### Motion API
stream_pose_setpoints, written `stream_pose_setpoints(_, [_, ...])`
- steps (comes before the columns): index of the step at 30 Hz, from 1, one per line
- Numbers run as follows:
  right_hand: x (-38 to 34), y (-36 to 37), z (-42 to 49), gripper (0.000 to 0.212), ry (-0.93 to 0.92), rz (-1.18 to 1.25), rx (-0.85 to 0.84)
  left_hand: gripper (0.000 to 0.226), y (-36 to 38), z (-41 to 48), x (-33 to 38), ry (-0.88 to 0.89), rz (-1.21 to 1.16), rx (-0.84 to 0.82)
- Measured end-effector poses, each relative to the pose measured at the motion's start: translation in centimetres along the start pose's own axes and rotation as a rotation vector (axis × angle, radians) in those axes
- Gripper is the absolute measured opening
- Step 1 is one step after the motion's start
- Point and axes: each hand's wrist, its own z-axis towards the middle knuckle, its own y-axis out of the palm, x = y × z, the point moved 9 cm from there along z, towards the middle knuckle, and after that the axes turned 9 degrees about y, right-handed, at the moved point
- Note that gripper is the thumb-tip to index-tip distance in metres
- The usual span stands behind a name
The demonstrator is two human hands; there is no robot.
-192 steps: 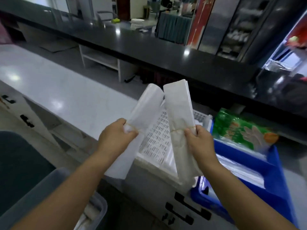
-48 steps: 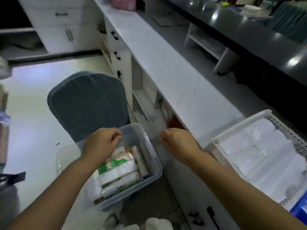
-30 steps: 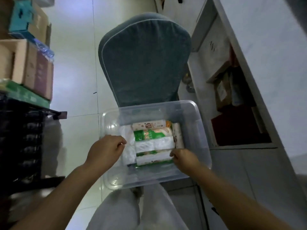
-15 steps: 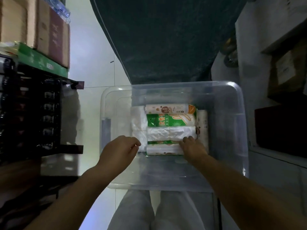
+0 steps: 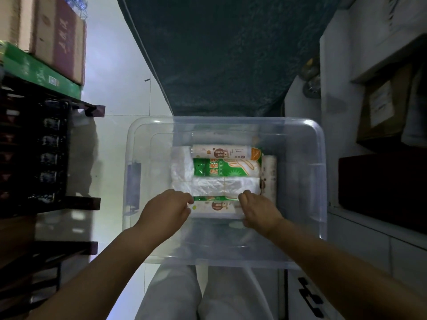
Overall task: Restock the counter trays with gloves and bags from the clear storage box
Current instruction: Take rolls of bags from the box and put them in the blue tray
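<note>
Reaching down into the clear storage box [image 5: 320,181], you have both hands at the near end of the packed stack. Your left hand [image 5: 165,210] sits curled, fingers loosely together, at the left end of the nearest roll pack [image 5: 216,207]; cannot tell if it's actually gripping. Your right hand [image 5: 260,211] is at the roll's right end, fingers bent down over it and touching the white bag bundle [image 5: 215,186] just behind; grip unclear too.

Key relation: the roll's long axis runs left-right across you, one hand at each end, so a two-handed lift straight up looks like the coming move. Neither hand is clearly nearer.

Behind the bundle lies a green glove pack [image 5: 221,168], then another roll [image 5: 220,152], all parallel. One roll [image 5: 269,176] stands crosswise along the right side, just beside your right hand. Stock is packed tight, touching, so neighbours may drag up with it.
</note>
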Motion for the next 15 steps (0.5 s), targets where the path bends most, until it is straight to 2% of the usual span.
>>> stream_pose_setpoints(2, [-0.3, -2.4, -1.2, 0.044, -0.055, 0.058, 0.070, 0.031, -0.2, 0.4, 0.7, 0.027, 0.021, -0.017])
stream_pose_setpoints(7, [-1.8, -8.2, -3.5, 0.053, -0.182, 0.226, 0.254, 0.065, -1.7, 0.9, 2.6, 0.134, 0.070, -0.053])
stream_pose_setpoints(11, [-2.4, -10.5, -3.0, 0.063, -0.241, 0.245, 0.384, 0.051, -4.0, 1.0, 2.3, 0.092, 0.120, -0.004])
stream_pose_setpoints(15, [0.4, -9.4, 1.5, 0.065, -0.073, 0.252, 0.342, 0.049, -6.3, 1.0, 1.1, 0.077, 0.276, 0.116])
